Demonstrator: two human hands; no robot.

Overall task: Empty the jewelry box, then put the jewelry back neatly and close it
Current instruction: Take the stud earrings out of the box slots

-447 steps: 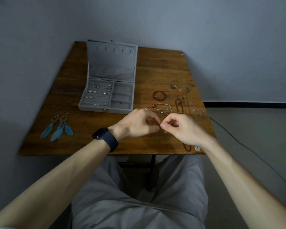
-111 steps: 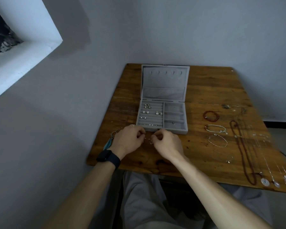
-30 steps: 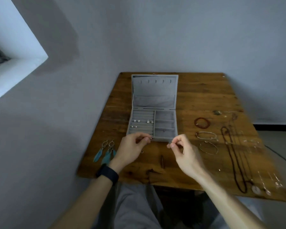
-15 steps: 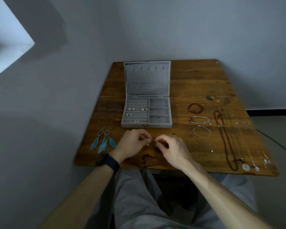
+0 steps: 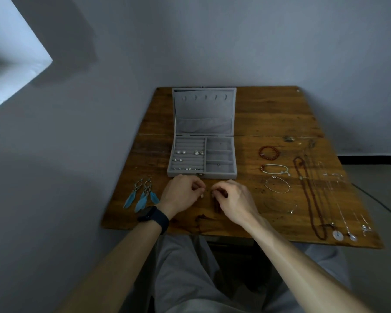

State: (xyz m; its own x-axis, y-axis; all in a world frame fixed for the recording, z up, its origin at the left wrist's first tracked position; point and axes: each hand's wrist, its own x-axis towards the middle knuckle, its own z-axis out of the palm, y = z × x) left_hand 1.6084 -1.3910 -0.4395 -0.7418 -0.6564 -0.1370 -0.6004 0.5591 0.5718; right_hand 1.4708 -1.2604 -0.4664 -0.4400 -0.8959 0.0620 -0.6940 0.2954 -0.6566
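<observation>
Centrally, low on the desk [image 5: 269, 114], the left hand [image 5: 181, 193] and right hand [image 5: 233, 199] sit side by side, fingers curled, tips almost meeting; whether they pinch anything is too small to tell. Just above them, equally near both, the open jewelry box [image 5: 221, 175] lies long axis left-right, front edge facing the hands.

A worn wooden worktop [image 5: 269, 114] stands in a corner of dull blue-grey walls [image 5: 212, 41]. At 10 o'clock, a white window recess [image 5: 14, 71] catches daylight; the rest is dim. At 3 o'clock, a grey floor [image 5: 384, 177] meets a black skirting [image 5: 370, 156], and a thin cable [image 5: 375, 199] crosses it.
</observation>
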